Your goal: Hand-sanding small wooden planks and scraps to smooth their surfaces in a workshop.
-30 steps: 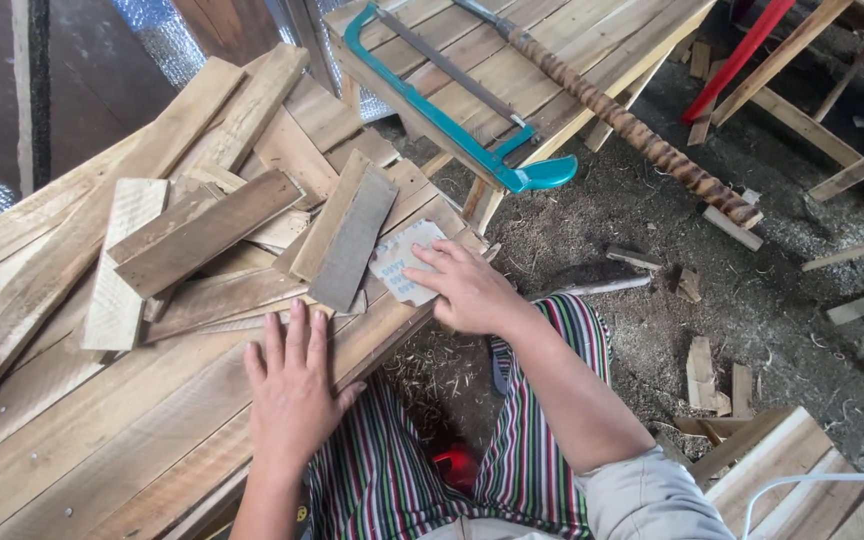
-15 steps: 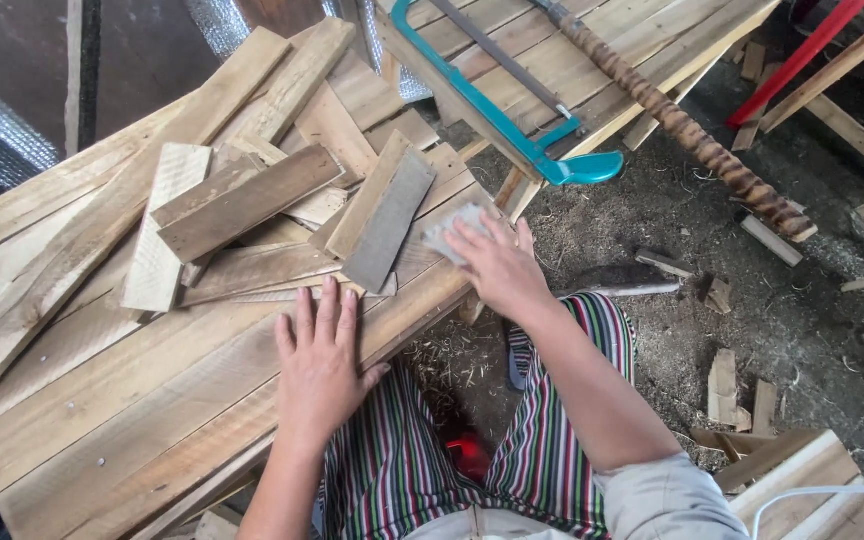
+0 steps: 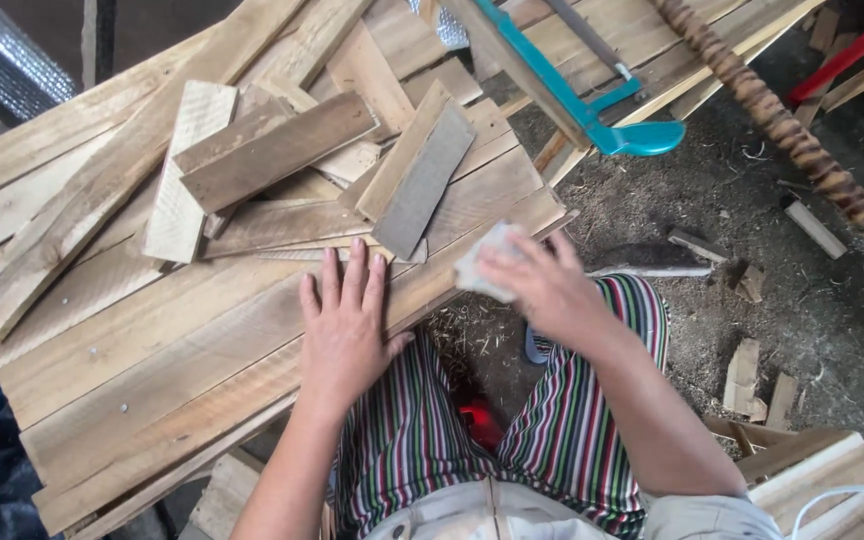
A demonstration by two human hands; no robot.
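Sandpaper (image 3: 482, 265) sits gripped in my right hand (image 3: 542, 285) at the table (image 3: 152, 360) edge, blurred; its axis I cannot tell. My left hand (image 3: 347, 330) lies open, flat on planks.

On the plank table (image 3: 152, 370), short boards (image 3: 272, 160) lie piled; the saw (image 3: 592, 100) lies to the pile's right, beyond the table's edge.

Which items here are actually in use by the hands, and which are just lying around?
In use:
- left hand, flat on the long plank
- right hand, holding a pale sanding pad at the plank's edge

Lying about:
- teal-framed saw
- loose board offcuts
- twisted stick
- wood scraps on the ground
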